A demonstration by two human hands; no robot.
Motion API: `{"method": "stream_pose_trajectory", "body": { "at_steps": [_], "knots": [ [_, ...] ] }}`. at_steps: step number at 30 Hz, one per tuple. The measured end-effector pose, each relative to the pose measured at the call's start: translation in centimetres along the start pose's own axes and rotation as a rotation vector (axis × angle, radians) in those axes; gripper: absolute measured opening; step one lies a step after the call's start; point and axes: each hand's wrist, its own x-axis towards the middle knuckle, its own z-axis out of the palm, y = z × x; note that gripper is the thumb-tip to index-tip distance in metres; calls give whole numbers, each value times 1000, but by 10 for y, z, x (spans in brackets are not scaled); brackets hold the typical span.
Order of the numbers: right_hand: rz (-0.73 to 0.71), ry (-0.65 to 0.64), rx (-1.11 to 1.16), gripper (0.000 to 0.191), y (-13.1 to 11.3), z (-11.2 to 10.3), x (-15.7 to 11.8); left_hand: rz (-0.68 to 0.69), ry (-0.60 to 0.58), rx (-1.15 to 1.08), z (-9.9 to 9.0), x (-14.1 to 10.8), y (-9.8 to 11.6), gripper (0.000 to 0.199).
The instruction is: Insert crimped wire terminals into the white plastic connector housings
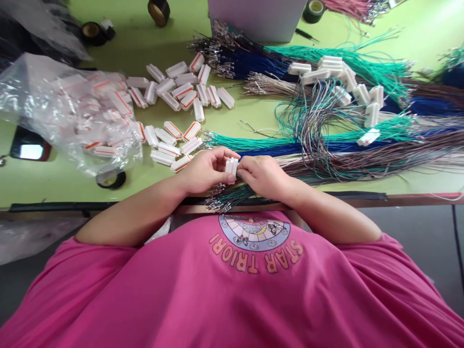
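My left hand [208, 169] pinches a white connector housing [231, 166] between thumb and fingers, above the front of the table. Close against its right side is my right hand [263, 175], its fingers pressed together around something too small to make out. Bundles of green wires [253, 140], blue wires [282, 149] and brown wires [398, 152] run off to the right behind my hands. Dark green wires with metal tips [226, 198] lie just below my hands at the table edge. Loose white housings, some with orange strips [173, 129], lie beyond my left hand.
A clear plastic bag of housings [97, 111] lies at the left, near a phone [31, 144] and a black tape roll [110, 179]. Wired housings [371, 115] rest on the bundles at the right. A grey box [257, 19] stands at the back.
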Motion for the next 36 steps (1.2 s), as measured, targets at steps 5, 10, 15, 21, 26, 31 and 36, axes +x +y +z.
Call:
{"method": "stream_pose_trajectory", "body": {
  "at_steps": [5,10,15,21,26,31,36],
  "knots": [
    [-11,-50,184,26,13,-13,1,21,-39,40,-4,-3,2,54],
    [-66,13,-73,23,34,-37,18,-27,-67,202,-11,-6,9,50],
    [-55,-33,-335,26,37,-29,29,-45,-75,290,-10,-9,16,47],
    [20,185,69,17,49,-32,23,-49,-123,166,-9,-10,16,42],
    [-64,196,311,22,44,-44,13,-40,-98,48,-8,-7,13,44],
    [-310,106,351,25,18,-40,8,37,-4,-45,-8,-2,9,51],
    [-165,152,328,24,23,-30,9,42,32,-133,-7,2,4,55]
  ]
}}
